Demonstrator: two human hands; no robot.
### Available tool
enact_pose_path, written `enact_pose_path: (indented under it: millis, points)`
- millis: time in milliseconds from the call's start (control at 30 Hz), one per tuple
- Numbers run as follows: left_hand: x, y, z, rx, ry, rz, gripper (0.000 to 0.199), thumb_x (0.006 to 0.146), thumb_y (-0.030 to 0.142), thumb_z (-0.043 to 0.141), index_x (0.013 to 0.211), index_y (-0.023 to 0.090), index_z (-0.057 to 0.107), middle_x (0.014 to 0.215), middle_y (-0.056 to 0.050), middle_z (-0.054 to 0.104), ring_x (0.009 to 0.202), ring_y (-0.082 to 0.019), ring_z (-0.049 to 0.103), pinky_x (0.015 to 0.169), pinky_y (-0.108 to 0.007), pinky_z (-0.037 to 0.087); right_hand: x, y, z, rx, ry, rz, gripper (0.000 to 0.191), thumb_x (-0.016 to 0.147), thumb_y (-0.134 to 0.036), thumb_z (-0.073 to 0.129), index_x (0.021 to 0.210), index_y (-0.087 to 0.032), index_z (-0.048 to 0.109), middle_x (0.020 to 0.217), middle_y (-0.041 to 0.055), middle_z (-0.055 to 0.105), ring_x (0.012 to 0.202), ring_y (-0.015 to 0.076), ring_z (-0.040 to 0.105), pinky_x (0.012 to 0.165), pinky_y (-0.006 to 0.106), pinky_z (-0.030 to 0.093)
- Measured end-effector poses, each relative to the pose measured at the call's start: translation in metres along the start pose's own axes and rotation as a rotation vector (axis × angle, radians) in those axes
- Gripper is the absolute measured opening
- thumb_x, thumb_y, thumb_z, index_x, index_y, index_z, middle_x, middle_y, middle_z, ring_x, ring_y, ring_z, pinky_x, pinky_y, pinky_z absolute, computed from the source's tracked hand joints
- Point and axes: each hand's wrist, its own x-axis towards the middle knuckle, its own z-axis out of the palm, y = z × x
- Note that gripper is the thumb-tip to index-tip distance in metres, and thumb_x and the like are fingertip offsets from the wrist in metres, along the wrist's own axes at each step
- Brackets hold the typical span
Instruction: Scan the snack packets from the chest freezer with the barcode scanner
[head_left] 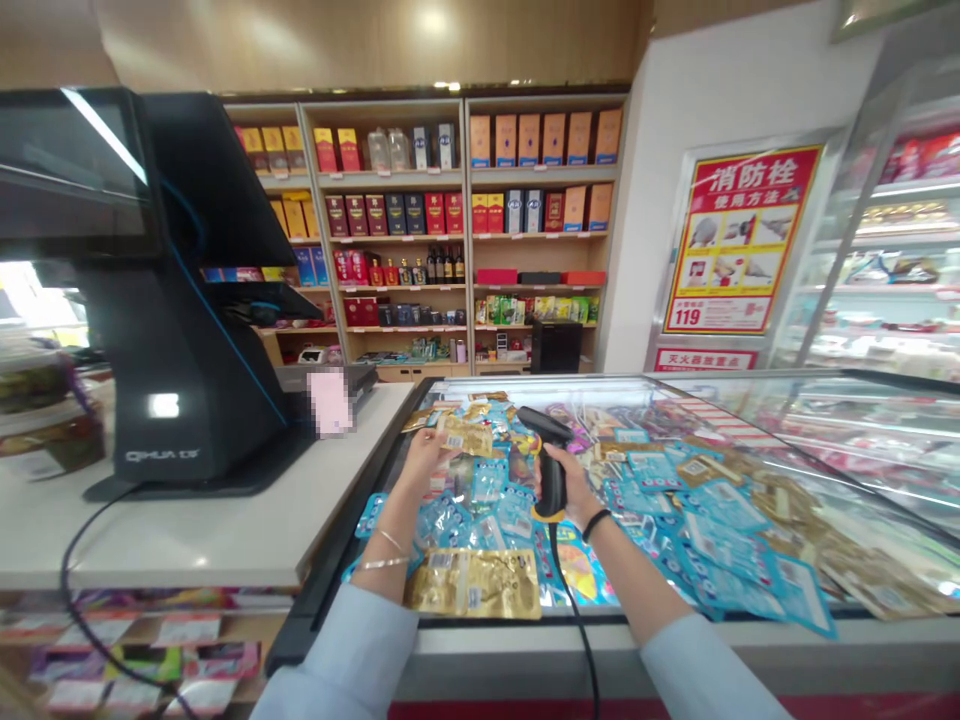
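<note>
Head view: right fingers (561,468) closed around corded barcode scanner (551,488)

Glass-top freezer chest (885,420) directly before person, foil sachets (472,585) scattered on top. L hand (424,460) above chest, pinching 1 sachet (465,436); R hand (566,490) just beside it, gripping barcode scanner (541,424), scanner cable (576,630) running down over chest's front edge. Counter (187,540) to L of chest, POS terminal (187,330) on it, 2nd cable (71,590) hanging over counter's front. Behind chest: 3-bay shelf unit (465,140) w/ boxes + bottles (420,265). To R of shelves: fire hydrant poster (739,240) on wall, then display fridge (885,280) at far R.
</note>
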Motion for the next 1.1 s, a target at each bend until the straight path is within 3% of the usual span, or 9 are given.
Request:
enact_pose_path:
  millis: [67,200,400,700,833,1100]
  points:
    - [0.000,-0.002,0.005,-0.119,-0.036,-0.020,0.011,0.084,0.004,0.058,0.080,0.014,0.057,0.076,-0.004,0.070,0.069,-0.014,0.070,0.081,-0.032,0.058,-0.001,-0.001,0.002,-0.007,0.001,-0.011,0.036,0.068,-0.052,0.069,0.079,-0.018,0.064,0.044,-0.0026,0.056,0.031,0.0142,0.050,0.030,0.024,0.040]
    - [0.000,-0.006,0.012,-0.283,-0.077,-0.050,0.017,0.090,0.004,0.050,0.086,0.013,0.064,0.087,-0.008,0.073,0.081,-0.014,0.071,0.092,-0.032,0.055,-0.005,-0.002,0.007,-0.012,-0.045,-0.031,0.037,0.067,-0.054,0.070,0.076,-0.018,0.061,0.044,-0.0034,0.055,0.031,0.0131,0.050,0.030,0.023,0.040]
    - [0.001,-0.010,0.017,-0.449,-0.069,-0.032,0.019,0.090,0.008,0.052,0.102,0.015,0.066,0.103,-0.011,0.073,0.102,-0.020,0.069,0.103,-0.042,0.050,-0.011,-0.002,0.009,-0.027,-0.122,0.003,0.042,0.066,-0.055,0.071,0.082,-0.017,0.061,0.047,-0.0031,0.058,0.032,0.0127,0.051,0.031,0.023,0.042]
    - [-0.007,-0.015,0.028,-0.532,-0.130,-0.032,0.028,0.089,0.012,0.057,0.117,0.016,0.061,0.116,-0.011,0.070,0.111,-0.020,0.066,0.110,-0.040,0.044,-0.015,-0.001,0.013,-0.067,-0.199,0.069,0.046,0.067,-0.055,0.072,0.087,-0.016,0.061,0.048,-0.0024,0.058,0.033,0.0130,0.052,0.032,0.022,0.043]
    - [-0.005,-0.015,0.026,-0.559,-0.132,0.013,0.023,0.089,0.014,0.058,0.111,0.015,0.063,0.116,-0.013,0.069,0.111,-0.023,0.066,0.109,-0.044,0.044,-0.016,-0.001,0.013,-0.067,-0.214,0.069,0.046,0.067,-0.055,0.072,0.088,-0.016,0.061,0.048,-0.0025,0.058,0.033,0.0130,0.052,0.031,0.022,0.043]
    - [-0.010,-0.010,0.029,-0.497,-0.081,0.025,0.017,0.092,0.013,0.053,0.106,0.017,0.062,0.112,-0.010,0.071,0.106,-0.018,0.068,0.102,-0.036,0.051,-0.015,0.002,0.012,-0.066,-0.218,0.085,0.043,0.067,-0.053,0.072,0.086,-0.017,0.061,0.048,-0.0024,0.059,0.032,0.0131,0.052,0.032,0.023,0.043]
